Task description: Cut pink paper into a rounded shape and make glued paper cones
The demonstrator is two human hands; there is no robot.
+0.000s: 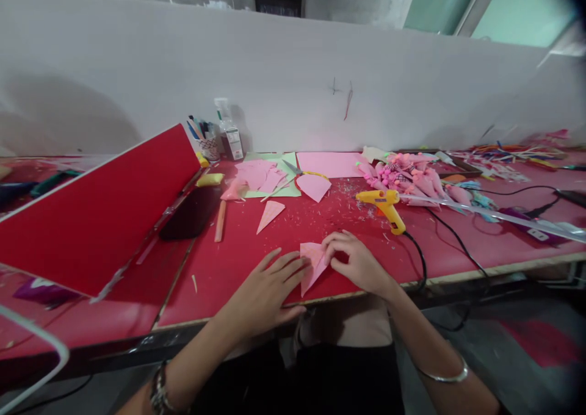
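One pink sheet (312, 270) seems part-folded, its edge pinched by the right hand (356, 261), its other side touched by the spread left hand (264, 285). Beyond the right fingers, pink cones (425, 183) look finished; beyond the left, a paper wedge (271, 215) lies unrolled.

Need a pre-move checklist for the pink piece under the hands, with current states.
1. Left hand on the pink piece: ok, fingers spread, tips at its left side.
2. Right hand grip closed on it: cannot tell; fingers curl at its right side, but the pinch is unclear.
3. Glue gun apart from both hands: ok, it lies beyond the right hand.
4. Glue gun nozzle hot: cannot tell from the picture.
5. Scissors apart from both hands: ok, they lie farther back.
6. Red tabletop free of scraps: not ok, small bits are strewn beyond the hands.
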